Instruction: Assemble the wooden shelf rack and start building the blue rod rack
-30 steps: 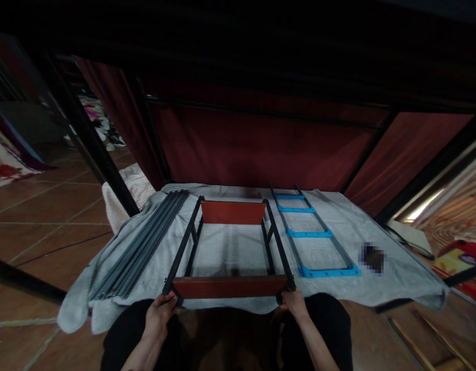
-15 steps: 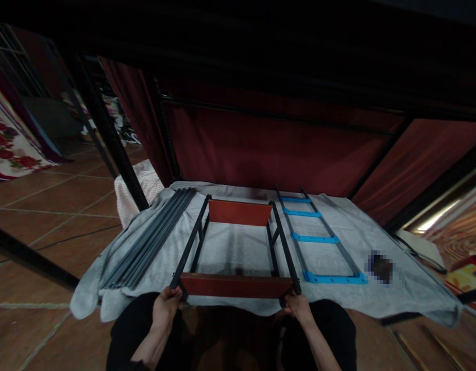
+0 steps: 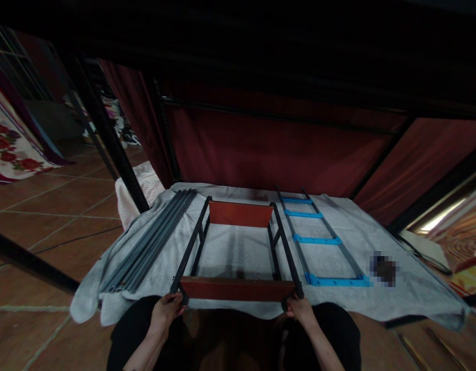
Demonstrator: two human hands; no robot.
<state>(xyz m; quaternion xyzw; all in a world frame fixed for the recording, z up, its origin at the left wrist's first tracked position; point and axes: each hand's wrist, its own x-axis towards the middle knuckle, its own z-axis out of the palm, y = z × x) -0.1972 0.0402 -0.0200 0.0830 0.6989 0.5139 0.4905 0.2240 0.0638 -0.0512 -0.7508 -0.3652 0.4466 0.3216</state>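
Observation:
A black metal frame with two red-brown end panels lies on a grey cloth in front of me. My left hand is closed round the frame's near left corner. My right hand grips the near right corner the same way. The near panel sits between my two hands, right above my knees.
A bundle of grey metal rails lies left of the frame. A grey ladder-like piece with blue crossbars lies to its right, and a small dark object beyond that. Black posts and dark red curtains stand behind. Tiled floor spreads to the left.
The view shifted slightly to the left and down. Both hands stay on the near corners of the frame, which has barely moved.

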